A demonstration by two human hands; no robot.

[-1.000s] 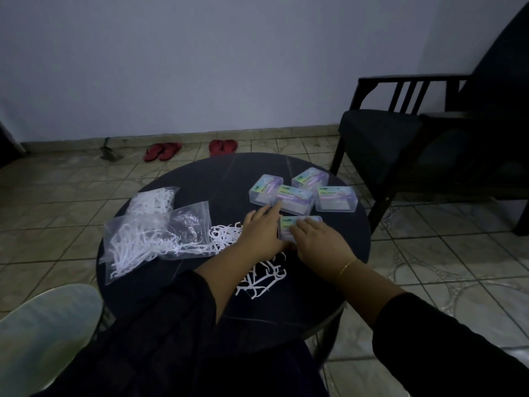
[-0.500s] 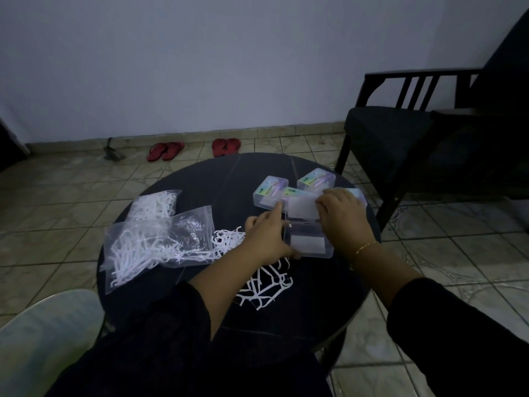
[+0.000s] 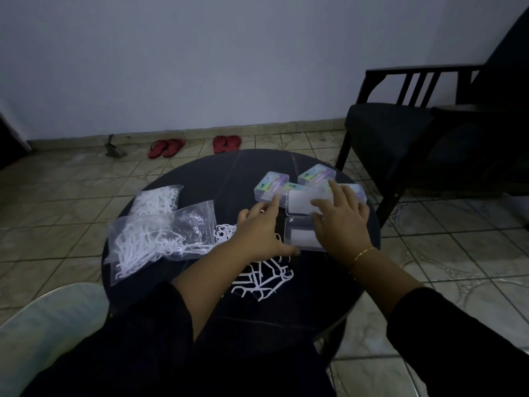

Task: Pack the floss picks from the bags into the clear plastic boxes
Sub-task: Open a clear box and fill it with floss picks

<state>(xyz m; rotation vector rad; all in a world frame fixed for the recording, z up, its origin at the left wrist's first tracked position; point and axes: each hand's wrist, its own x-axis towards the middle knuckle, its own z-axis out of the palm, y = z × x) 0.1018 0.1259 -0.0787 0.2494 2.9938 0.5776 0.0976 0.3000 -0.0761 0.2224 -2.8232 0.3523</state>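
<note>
Though both flat hands, left [image 3: 262,234] and right [image 3: 340,222], grip nothing, they hide the open box [image 3: 300,209].

The person wears a loose black garment whose wide dark sleeves end partway along each forearm, leaving the left hand [image 3: 259,234] and right hand [image 3: 340,222] bare, with a thin gold chain bracelet [image 3: 361,255] circling the right wrist.

A person's left hand [image 3: 262,236] and right hand [image 3: 339,222] rest with straight fingers on an open clear plastic box [image 3: 300,222] atop a round dark table [image 3: 200,179]; bagged floss picks [image 3: 154,236] lie left of the box, closed boxes [image 3: 272,186] just behind it, loose picks [image 3: 263,279] before it.
</note>
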